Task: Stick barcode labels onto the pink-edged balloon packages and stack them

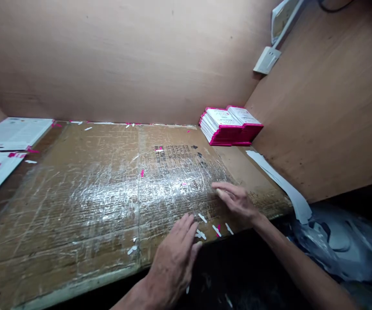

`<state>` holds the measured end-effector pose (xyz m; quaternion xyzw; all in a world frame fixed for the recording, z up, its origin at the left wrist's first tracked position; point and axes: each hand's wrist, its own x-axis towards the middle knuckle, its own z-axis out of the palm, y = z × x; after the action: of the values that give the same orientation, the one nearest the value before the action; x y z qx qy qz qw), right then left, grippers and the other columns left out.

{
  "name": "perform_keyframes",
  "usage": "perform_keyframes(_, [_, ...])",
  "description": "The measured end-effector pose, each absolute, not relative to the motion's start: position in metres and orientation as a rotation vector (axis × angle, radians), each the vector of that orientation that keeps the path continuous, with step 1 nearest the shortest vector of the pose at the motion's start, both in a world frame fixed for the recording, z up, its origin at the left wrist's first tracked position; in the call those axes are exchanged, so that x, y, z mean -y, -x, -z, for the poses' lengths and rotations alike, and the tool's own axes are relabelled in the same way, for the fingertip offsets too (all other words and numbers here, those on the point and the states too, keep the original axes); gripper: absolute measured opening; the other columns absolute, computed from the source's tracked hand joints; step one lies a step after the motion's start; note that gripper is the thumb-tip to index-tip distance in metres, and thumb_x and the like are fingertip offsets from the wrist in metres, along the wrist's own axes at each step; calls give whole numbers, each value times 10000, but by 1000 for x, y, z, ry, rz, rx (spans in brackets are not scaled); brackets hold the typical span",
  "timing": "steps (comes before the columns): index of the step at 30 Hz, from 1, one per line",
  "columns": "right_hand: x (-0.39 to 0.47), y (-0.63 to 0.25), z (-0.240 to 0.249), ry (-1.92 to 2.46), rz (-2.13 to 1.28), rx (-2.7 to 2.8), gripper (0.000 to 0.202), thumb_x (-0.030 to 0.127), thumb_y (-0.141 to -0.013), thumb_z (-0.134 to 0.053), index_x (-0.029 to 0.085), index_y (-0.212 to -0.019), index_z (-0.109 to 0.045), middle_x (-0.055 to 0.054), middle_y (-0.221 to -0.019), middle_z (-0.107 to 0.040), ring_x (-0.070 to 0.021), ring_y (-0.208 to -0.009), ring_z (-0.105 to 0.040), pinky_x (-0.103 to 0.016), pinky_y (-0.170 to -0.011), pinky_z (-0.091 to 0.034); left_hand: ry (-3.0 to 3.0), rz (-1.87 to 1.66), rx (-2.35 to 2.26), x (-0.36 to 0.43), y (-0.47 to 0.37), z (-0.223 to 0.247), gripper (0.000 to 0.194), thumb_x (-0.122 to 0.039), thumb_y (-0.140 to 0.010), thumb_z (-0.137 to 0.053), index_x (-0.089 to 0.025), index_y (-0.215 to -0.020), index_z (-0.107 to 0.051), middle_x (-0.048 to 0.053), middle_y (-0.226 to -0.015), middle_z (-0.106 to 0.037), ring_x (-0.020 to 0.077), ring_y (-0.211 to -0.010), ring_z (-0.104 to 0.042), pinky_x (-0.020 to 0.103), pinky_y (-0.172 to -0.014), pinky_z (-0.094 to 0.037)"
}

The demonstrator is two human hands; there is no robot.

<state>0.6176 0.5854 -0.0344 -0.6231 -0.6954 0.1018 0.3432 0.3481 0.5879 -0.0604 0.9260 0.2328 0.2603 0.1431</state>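
My left hand (176,254) is at the front edge of a cardboard-covered worktop (92,185), its fingers stretched out and holding nothing. Small white paper scraps (202,218) lie just beyond its fingertips, with a white and pink scrap (217,230) to their right. Farther right, my right hand (234,199) is low over the cardboard, index finger and thumb pointing left. Nothing shows between those fingers, and its other fingers are partly hidden. A tiny pink scrap (184,184) lies to the left of it.
Pink-edged printed booklets (227,125) stand stacked in the back right corner. White paper strips (279,181) lie along the right side, above a clear plastic bag (344,245). More white printed stacks (14,133) sit at the left. Wooden panels (124,60) enclose the worktop.
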Motion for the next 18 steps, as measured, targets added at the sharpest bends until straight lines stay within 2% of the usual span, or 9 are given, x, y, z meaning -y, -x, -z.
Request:
perform_keyframes(2, [-636,-622,34,1700,-182,1912,367,345,-926,-464,205,-1232,-612,-73,-1259,-633,-231,-1194,-571,-404,-1043,-438,-2631,-891,-842,-601,-315,59,366,-249,-964,-377,-169,-1284,-536,128,-1383,-562,230,-1328,-458,417,-1072,-445])
perform_keyframes(4, [-695,-614,35,1739,-116,2090,474,367,-942,-429,157,-1362,-493,-108,-1411,-503,-237,-1324,-444,-409,-1108,-352,-2545,-984,-1286,-615,-275,63,404,-311,-959,-383,-174,-1321,-501,161,-1436,-493,257,-1383,-373,469,-1111,-376])
perform_keyframes(6, [-754,-591,36,1732,-80,2245,539,388,-968,-380,118,-1435,-381,-134,-1512,-354,-228,-1412,-300,-403,-1146,-276,-2437,-897,-1813,-624,-240,71,583,-434,-954,-307,-53,-1379,-428,266,-1497,-347,362,-1446,-167,593,-1110,-284])
perform_keyframes(7, [-780,-576,37,1705,-81,2293,548,401,-981,-352,112,-1446,-357,-138,-1531,-315,-222,-1428,-263,-397,-1152,-255,-2385,-823,-1972,-627,-229,75,683,-480,-948,-253,22,-1395,-378,316,-1496,-307,398,-1444,-130,613,-1103,-263])
perform_keyframes(8, [-802,-560,38,1680,-91,2332,552,415,-990,-327,107,-1448,-349,-142,-1538,-298,-226,-1434,-245,-403,-1154,-241,-2376,-732,-2041,-629,-222,77,754,-517,-938,-214,66,-1396,-353,342,-1491,-291,416,-1437,-142,616,-1103,-246])
perform_keyframes(10, [-829,-532,42,1647,-125,2385,560,435,-999,-297,96,-1440,-356,-153,-1539,-292,-254,-1436,-232,-445,-1155,-212,-2387,-497,-2086,-632,-226,77,766,-526,-935,-184,52,-1411,-349,323,-1496,-305,430,-1416,-210,666,-1086,-197])
perform_keyframes(13, [-816,-514,52,1610,-191,2478,568,439,-991,-342,101,-1448,-344,-127,-1555,-261,-257,-1451,-180,-451,-1176,-136,-2381,-271,-2141,-638,-261,67,712,-480,-956,-200,47,-1404,-369,338,-1468,-346,470,-1374,-273,768,-1001,-162])
perform_keyframes(16, [-741,-526,58,1359,-207,2656,608,439,-984,-367,77,-1467,-300,-124,-1568,-215,-216,-1464,-121,-385,-1196,-90,-2492,-218,-2016,-638,-309,59,705,-506,-949,-293,17,-1412,-384,369,-1445,-356,500,-1370,-259,753,-988,-197])
perform_keyframes(18, [-670,-540,60,1201,-179,2699,591,407,-996,-328,41,-1459,-300,-160,-1553,-244,-220,-1464,-117,-408,-1197,-115,-2631,-266,-1816,-628,-340,59,732,-537,-929,-349,14,-1409,-396,382,-1437,-356,507,-1375,-244,737,-1013,-178])
